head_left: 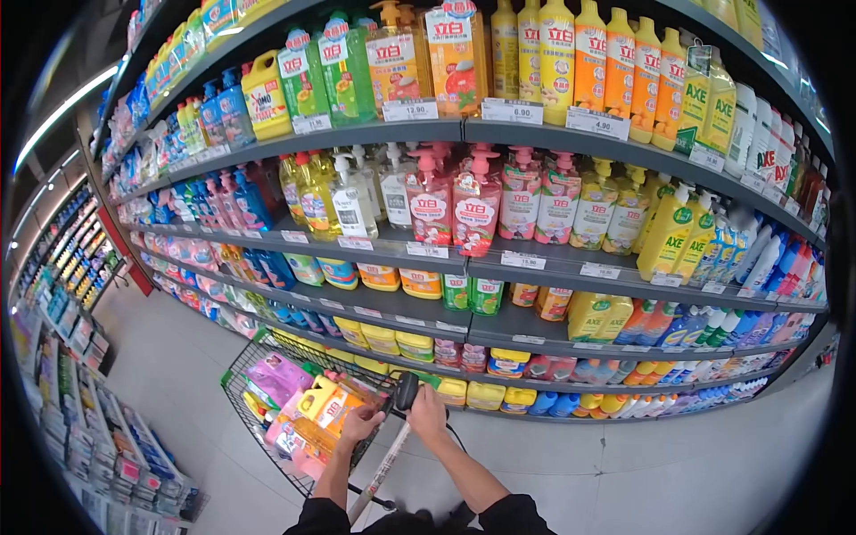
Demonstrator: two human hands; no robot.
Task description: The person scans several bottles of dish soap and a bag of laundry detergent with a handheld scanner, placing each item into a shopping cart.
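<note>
The carted jug point(325, 406) reads 立白, yellow bottles point(661, 242) AXE, price tags point(512, 111) 12.90, 6.90 and 4.90

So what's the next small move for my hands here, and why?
Probably bring your left hand onto the pale handlebar with the black end: your right hand appears closed at that end, while your left sits off the pale bar, beside the yellow plastic jug. The black wire shopping cart carries several bottles, so two hands might steer it more steadily.

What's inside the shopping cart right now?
Inside the cart, I see a purple package, a yellow jug with an orange label, and pink packaging. Whatever lies beneath them is covered, and the left hand hides part of one side.
</note>
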